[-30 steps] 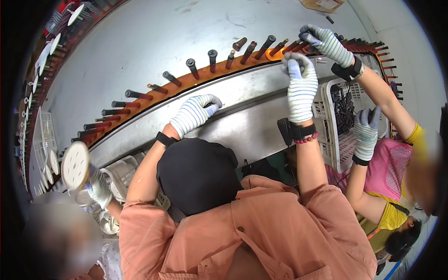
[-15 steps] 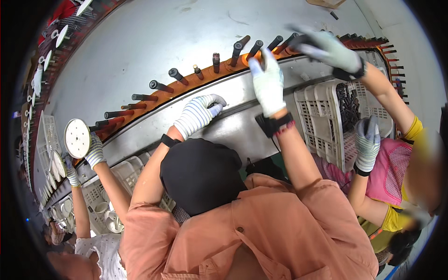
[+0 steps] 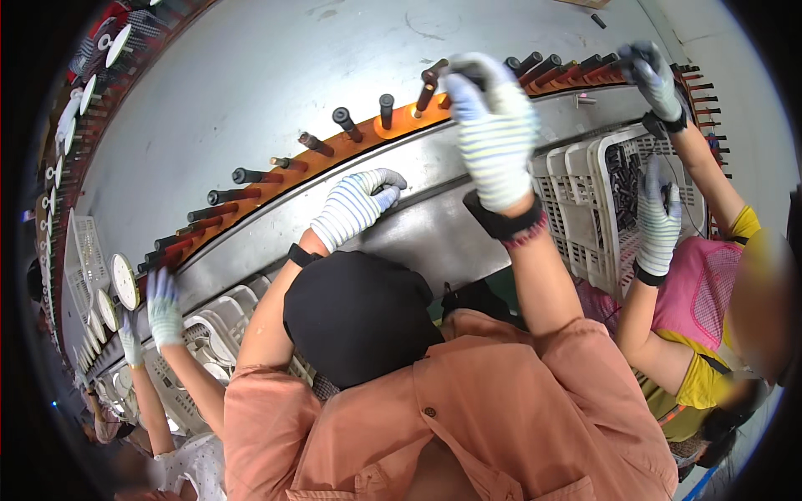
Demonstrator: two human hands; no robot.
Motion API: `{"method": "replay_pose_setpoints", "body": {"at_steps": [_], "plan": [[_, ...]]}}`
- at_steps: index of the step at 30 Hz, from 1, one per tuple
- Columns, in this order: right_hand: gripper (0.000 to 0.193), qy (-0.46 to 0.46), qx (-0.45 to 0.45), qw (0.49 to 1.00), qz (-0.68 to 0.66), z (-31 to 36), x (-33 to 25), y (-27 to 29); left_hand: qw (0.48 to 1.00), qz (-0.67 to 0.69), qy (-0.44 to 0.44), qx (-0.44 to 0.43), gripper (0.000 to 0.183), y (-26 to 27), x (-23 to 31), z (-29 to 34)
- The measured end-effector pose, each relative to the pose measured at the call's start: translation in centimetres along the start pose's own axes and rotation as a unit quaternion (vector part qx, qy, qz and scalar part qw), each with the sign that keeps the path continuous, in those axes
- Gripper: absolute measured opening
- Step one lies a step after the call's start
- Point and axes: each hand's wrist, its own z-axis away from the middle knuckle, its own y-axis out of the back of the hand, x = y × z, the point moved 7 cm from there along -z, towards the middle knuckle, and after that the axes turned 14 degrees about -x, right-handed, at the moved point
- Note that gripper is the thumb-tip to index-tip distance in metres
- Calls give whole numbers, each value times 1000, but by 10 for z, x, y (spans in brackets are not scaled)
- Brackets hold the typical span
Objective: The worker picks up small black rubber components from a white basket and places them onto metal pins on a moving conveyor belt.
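My left hand, in a white glove with blue stripes, rests on the metal ledge with its fingers curled toward the thumb; anything inside is hidden. Higher and to the right is my right hand, gloved alike and slightly blurred. Its fingers close at the upper end of a dark cylinder, beside an orange-lit part of the belt. Curving past both hands is an orange-brown belt with upright posts. Black cylindrical pieces cap many of them, while one shows a bare, brass-coloured tip.
At right, a co-worker's gloved hands reach the belt and a white crate of small black parts. On the left, another person's gloved hand is near white discs. White crates with white parts stand below.
My right hand has moved up and slightly right, its spread fingers closing at a dark cylinder. The posts have shifted left along the belt. My left hand has stayed put.
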Motion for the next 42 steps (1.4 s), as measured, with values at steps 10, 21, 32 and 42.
{"method": "replay_pose_setpoints", "body": {"at_steps": [10, 21, 32, 42], "plan": [[22, -125, 140, 973, -131, 28, 112, 45, 1000, -6, -17, -1, 24, 24, -46, -18], [24, 23, 144, 989, 30, -62, 48, 48, 999, 16, -18, 24, 23, 35, -30, -59], [36, -256, 31, 946, -198, 23, 144, 25, 988, 8, -153, -7, 30, 50, -5, -66], [27, -252, 20, 943, -216, -22, 169, 104, 941, 57, -194, 272, 64, 68, 111, -138]]}}
